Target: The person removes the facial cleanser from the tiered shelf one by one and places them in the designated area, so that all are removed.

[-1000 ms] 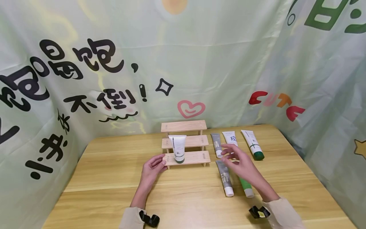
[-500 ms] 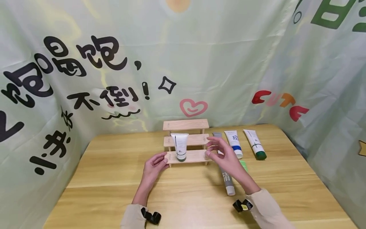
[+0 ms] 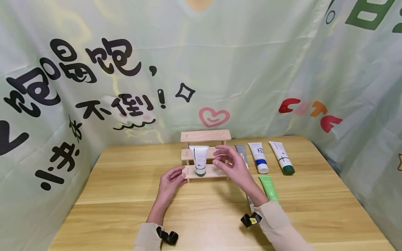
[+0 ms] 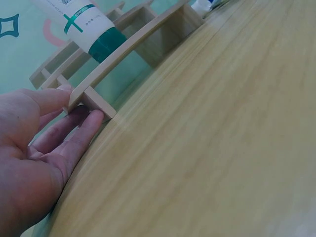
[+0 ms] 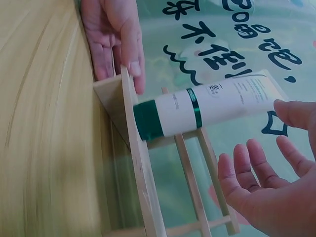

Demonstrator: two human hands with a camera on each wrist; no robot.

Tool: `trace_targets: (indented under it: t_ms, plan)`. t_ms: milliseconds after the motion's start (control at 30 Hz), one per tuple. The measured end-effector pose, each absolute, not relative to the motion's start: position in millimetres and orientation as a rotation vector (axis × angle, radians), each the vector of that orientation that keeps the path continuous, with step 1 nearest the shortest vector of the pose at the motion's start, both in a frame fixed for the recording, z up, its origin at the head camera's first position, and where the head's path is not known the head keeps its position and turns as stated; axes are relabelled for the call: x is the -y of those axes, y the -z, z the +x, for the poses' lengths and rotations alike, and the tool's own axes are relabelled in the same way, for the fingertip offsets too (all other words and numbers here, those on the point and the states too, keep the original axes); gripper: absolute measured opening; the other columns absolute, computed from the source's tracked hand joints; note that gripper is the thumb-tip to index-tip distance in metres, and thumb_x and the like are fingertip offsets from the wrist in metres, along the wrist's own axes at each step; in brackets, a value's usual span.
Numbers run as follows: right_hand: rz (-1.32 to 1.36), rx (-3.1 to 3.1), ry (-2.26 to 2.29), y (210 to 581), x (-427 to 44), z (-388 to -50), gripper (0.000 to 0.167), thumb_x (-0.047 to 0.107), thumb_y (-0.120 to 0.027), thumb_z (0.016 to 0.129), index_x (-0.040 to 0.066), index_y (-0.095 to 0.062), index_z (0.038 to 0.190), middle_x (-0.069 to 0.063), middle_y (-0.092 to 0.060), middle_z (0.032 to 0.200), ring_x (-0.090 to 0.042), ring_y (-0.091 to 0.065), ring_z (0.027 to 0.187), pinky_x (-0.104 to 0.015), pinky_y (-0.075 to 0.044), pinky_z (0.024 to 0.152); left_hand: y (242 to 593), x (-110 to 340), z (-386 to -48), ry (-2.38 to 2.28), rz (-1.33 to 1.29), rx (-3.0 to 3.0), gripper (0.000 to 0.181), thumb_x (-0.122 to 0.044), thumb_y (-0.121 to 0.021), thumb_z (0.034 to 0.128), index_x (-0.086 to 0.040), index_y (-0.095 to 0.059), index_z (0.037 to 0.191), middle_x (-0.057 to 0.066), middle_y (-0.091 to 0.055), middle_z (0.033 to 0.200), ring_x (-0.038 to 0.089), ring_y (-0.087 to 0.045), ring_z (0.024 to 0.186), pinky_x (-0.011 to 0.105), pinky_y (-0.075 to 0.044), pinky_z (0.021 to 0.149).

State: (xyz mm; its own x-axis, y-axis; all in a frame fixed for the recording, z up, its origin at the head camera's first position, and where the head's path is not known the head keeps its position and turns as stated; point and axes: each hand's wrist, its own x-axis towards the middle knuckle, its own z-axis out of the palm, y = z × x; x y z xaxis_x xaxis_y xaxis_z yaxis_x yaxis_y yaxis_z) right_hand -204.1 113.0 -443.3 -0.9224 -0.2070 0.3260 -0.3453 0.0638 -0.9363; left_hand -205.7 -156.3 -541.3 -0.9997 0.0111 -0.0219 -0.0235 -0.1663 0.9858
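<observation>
A three-step wooden display stand stands on the table. Upright on its lowest step, cap down, is a white tube with a dark green cap. My left hand grips the left end of that step, with the thumb on top and fingers at the leg in the left wrist view. My right hand hovers just right of the tube, fingers spread and loosely bent, holding nothing. In the right wrist view, the thumb is close to the tube's flat end; whether they touch, I cannot tell.
Right of the stand lie a grey tube, a white tube with a blue band and another green-capped white tube. Nearer lies a green tube; my right forearm mostly hides a second grey tube. A printed curtain hangs behind.
My right hand has moved left from above the lying tubes to beside the standing tube. My left hand keeps its grip on the stand. The head view has shifted slightly.
</observation>
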Motion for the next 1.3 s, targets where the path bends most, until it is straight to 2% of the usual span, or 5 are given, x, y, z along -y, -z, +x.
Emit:
trace_targets:
  t_ms: [100,300,667,967,1300]
  plan:
    - [0.575,2.193,-2.016,445,-106,-206,0.046,0.006,-0.074,0.095,0.003,-0.056,0.138,-0.019,-0.065,0.122,-0.034,-0.062,0.114,-0.041,-0.058,0.1,541,156,-206,-2.388,-0.01,-2.003,0.038,0.002,-0.071,0.0945,0.006,-0.064,0.131,0.028,-0.066,0.125,0.024,-0.07,0.104,0.037,-0.063,0.091]
    - [0.598,2.158,-2.046,450,-93,-211,0.046,0.004,-0.075,0.094,0.005,-0.056,0.136,-0.02,-0.066,0.119,-0.037,-0.063,0.112,-0.032,-0.057,0.098,541,156,-206,-2.403,-0.018,-1.994,0.036,0.004,-0.071,0.0944,0.006,-0.065,0.13,0.028,-0.066,0.124,0.023,-0.07,0.102,0.037,-0.064,0.09]
    - [0.481,2.178,-2.089,458,-77,-216,0.044,-0.001,-0.079,0.088,0.002,-0.059,0.127,-0.02,-0.067,0.115,-0.033,-0.064,0.107,-0.032,-0.059,0.093,541,155,-205,-2.408,-0.01,-1.988,0.036,0.003,-0.071,0.0948,0.006,-0.065,0.131,0.027,-0.065,0.125,0.023,-0.07,0.103,0.037,-0.064,0.09]
    - [0.469,2.209,-2.047,464,-72,-218,0.038,0.0,-0.08,0.088,0.001,-0.062,0.122,-0.019,-0.069,0.114,-0.033,-0.064,0.105,-0.049,-0.057,0.098,542,155,-206,-2.381,-0.023,-2.009,0.038,-0.001,-0.072,0.0953,0.005,-0.064,0.132,0.027,-0.064,0.127,0.025,-0.069,0.105,0.036,-0.064,0.09]
    - [0.426,2.209,-2.063,462,-72,-216,0.036,0.001,-0.079,0.089,0.003,-0.063,0.121,-0.014,-0.065,0.118,-0.03,-0.062,0.108,-0.049,-0.06,0.094,541,156,-206,-2.399,0.003,-1.99,0.038,0.001,-0.071,0.0952,0.006,-0.063,0.132,0.029,-0.064,0.127,0.025,-0.07,0.104,0.037,-0.064,0.091]
